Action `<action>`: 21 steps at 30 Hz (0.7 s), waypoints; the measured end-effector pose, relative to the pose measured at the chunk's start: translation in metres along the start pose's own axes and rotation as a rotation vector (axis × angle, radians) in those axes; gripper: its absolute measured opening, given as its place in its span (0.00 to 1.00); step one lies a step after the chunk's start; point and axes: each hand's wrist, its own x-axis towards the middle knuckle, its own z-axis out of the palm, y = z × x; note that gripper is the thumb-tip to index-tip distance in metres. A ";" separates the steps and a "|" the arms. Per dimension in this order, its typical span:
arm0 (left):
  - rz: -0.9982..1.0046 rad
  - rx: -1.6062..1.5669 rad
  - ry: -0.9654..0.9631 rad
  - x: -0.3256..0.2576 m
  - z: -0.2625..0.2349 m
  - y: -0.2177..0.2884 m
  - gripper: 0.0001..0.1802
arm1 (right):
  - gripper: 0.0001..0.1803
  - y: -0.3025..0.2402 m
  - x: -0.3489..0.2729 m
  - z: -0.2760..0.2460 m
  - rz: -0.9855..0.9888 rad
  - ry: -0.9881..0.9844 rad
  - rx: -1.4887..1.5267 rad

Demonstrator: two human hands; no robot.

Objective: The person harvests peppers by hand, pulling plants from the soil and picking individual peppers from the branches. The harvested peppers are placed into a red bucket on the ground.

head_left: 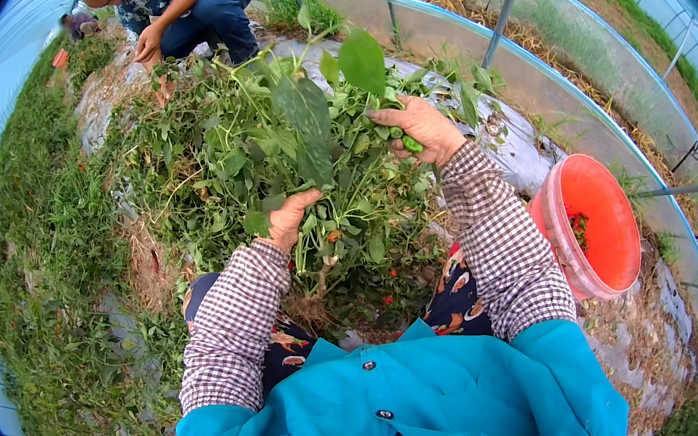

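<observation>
Right hand [421,129] is closed around small green peppers [407,139] at the top right of a leafy pepper plant [289,151], fingers curled tight on them. Left hand [290,216] grips the plant's stems lower down, closed on a bunch of foliage, and both sleeves are checked. Just beside the right forearm stands an orange bucket [598,226] with a few red peppers [580,229] inside. Weedy ground lies around the plant. At the far end of the row another person [184,12] crouches, one hand among the leaves
</observation>
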 end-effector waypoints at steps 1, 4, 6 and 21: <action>-0.024 -0.018 -0.005 0.000 -0.004 -0.001 0.29 | 0.13 0.000 -0.002 0.000 -0.073 0.060 -0.078; -0.066 0.041 -0.024 -0.010 0.006 0.012 0.31 | 0.17 0.007 0.003 -0.004 -0.384 0.255 -0.631; -0.088 0.028 -0.026 -0.016 0.014 0.020 0.32 | 0.19 0.016 0.011 -0.010 -0.590 0.385 -0.966; -0.105 0.043 0.014 -0.029 0.013 0.013 0.32 | 0.13 0.003 0.027 -0.082 -0.500 0.642 -0.219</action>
